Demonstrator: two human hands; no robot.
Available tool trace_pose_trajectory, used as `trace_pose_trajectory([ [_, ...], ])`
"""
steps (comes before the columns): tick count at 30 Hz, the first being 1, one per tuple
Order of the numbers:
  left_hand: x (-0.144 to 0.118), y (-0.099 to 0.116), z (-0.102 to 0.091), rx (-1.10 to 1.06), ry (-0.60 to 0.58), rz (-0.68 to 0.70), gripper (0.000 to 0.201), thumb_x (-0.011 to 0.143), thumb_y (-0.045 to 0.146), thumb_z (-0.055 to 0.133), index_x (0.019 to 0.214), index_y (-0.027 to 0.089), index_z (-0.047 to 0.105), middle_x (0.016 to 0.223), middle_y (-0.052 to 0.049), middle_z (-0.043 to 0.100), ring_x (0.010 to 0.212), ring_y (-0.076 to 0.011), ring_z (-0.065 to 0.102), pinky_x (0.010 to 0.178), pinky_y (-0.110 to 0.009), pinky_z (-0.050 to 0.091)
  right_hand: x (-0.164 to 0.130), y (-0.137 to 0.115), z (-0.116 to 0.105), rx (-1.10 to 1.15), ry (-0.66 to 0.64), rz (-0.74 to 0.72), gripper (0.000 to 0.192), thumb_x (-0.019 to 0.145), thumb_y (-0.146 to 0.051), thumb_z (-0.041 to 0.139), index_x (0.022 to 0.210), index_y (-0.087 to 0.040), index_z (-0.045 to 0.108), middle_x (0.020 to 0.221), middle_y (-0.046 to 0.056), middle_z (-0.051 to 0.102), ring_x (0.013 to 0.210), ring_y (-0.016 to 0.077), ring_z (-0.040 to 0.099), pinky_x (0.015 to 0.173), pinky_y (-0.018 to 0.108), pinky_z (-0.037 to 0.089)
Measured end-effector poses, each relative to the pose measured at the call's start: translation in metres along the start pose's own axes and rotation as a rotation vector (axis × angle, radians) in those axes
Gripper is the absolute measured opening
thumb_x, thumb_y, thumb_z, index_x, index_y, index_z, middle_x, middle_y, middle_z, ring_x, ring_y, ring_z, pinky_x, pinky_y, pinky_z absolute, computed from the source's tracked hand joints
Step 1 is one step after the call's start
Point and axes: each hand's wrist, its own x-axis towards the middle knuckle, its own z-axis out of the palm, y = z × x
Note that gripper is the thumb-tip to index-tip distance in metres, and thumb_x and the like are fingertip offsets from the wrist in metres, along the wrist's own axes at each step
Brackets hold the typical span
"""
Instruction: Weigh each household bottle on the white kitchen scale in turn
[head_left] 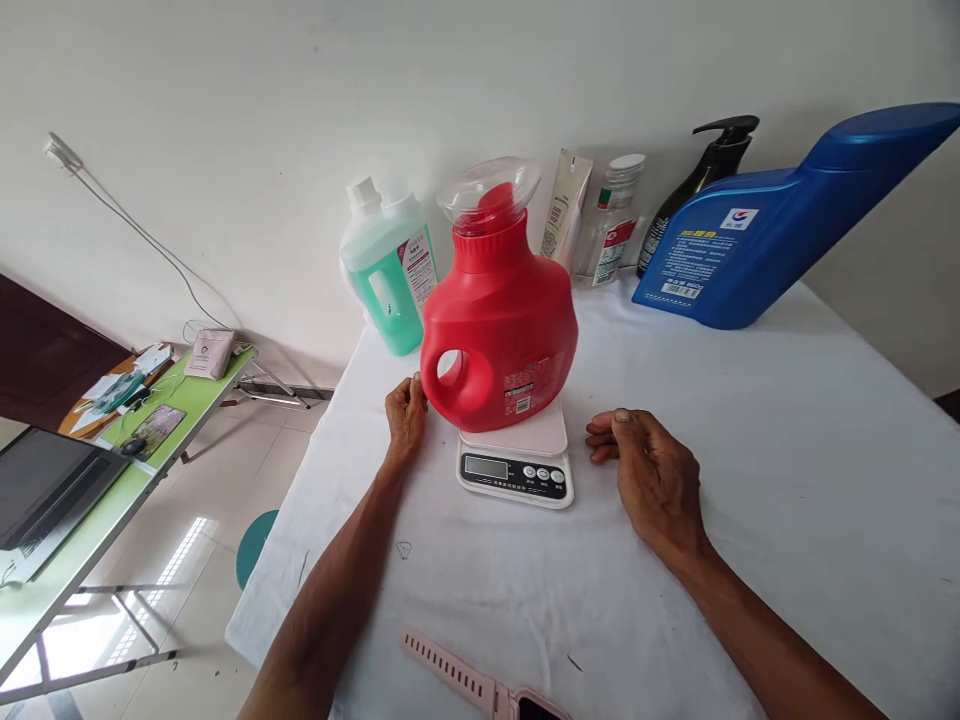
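**Red jug borne on a kitchen scale, a bare grip placed at either side**

A red jug (499, 330) is held up by the pale platform of a white kitchen scale (516, 474), on a counter (787, 450) covered in white cloth. Its handle opening is turned to the left, and its neck is topped by a clear flared plastic piece (454, 197), within which a red part can be seen.

The left grip (407, 415) is set at the jug's lower left side with its fingers bent; whether the jug is touched or pinched there cannot be told. The right grip (652, 470) is rested just to the right of the scale, thumb and loosely curled fingers slightly apart, with only cloth beneath.

Behind the jug, a bottle of green liquid (405, 315) is placed to the left. To the right are ranged a beige tube (562, 205), a clear bottle (606, 240) with a white cap, a black pump bottle (701, 175) and a large blue container (735, 250). A pink-strapped watch (450, 665) is laid at the near edge, partly cut off.
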Motion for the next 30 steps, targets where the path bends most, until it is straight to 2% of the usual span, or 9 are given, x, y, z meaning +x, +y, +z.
trace_pose_trajectory([
  [14, 0.004, -0.008, -0.005, 0.053, -0.060, 0.025, 0.055, 0.093, 0.063, 0.063, 0.064, 0.021, 0.041, 0.060, 0.005, 0.038, 0.063, -0.0108, 0.032, 0.061, -0.028, 0.026, -0.001, -0.002, -0.001, -0.014, -0.025, 0.021, 0.063, 0.094, -0.085, 0.048, 0.085, -0.026, 0.068, 0.088, 0.007, 0.074, 0.068, 0.0220, 0.066, 0.074, 0.042, 0.055],
  [22, 0.001, -0.005, -0.004, 0.023, -0.033, 0.016, 0.068, 0.092, 0.082, 0.056, 0.063, 0.022, 0.043, 0.058, 0.004, 0.040, 0.060, -0.0111, 0.034, 0.059, -0.029, 0.028, 0.000, -0.001, -0.001, -0.013, -0.017, 0.025, 0.064, 0.094, -0.086, 0.049, 0.085, -0.026, 0.068, 0.087, 0.007, 0.074, 0.066, 0.0210, 0.066, 0.073, 0.041, 0.055],
  [24, 0.000, 0.002, -0.004, -0.022, 0.009, 0.007, 0.070, 0.092, 0.085, 0.054, 0.065, 0.021, 0.046, 0.058, 0.004, 0.041, 0.058, -0.0111, 0.034, 0.058, -0.029, 0.030, 0.001, 0.000, 0.000, -0.013, -0.012, 0.029, 0.065, 0.093, -0.086, 0.048, 0.084, -0.025, 0.068, 0.085, 0.006, 0.074, 0.065, 0.0205, 0.065, 0.072, 0.041, 0.055],
  [26, 0.000, 0.018, -0.005, -0.098, 0.065, 0.038, 0.070, 0.091, 0.087, 0.053, 0.071, 0.020, 0.054, 0.063, 0.003, 0.047, 0.058, -0.0116, 0.040, 0.059, -0.028, 0.035, 0.002, 0.000, 0.000, -0.011, -0.009, 0.028, 0.067, 0.093, -0.088, 0.047, 0.083, -0.025, 0.068, 0.083, 0.006, 0.073, 0.064, 0.0201, 0.065, 0.071, 0.040, 0.054],
  [28, -0.001, 0.043, -0.007, -0.180, 0.084, 0.133, 0.071, 0.091, 0.089, 0.052, 0.083, 0.019, 0.062, 0.077, -0.002, 0.058, 0.068, -0.0136, 0.052, 0.066, -0.027, 0.044, 0.003, 0.000, 0.000, -0.002, -0.011, 0.026, 0.070, 0.092, -0.090, 0.046, 0.082, -0.024, 0.068, 0.082, 0.006, 0.072, 0.064, 0.0197, 0.065, 0.069, 0.039, 0.054],
  [30, -0.002, 0.074, -0.007, -0.212, 0.025, 0.241, 0.071, 0.089, 0.090, 0.054, 0.099, 0.021, 0.068, 0.096, -0.005, 0.066, 0.088, -0.0174, 0.063, 0.078, -0.029, 0.052, 0.003, -0.001, 0.000, 0.025, -0.012, 0.024, 0.072, 0.091, -0.092, 0.047, 0.082, -0.023, 0.068, 0.082, 0.006, 0.072, 0.064, 0.0190, 0.064, 0.068, 0.037, 0.053],
])
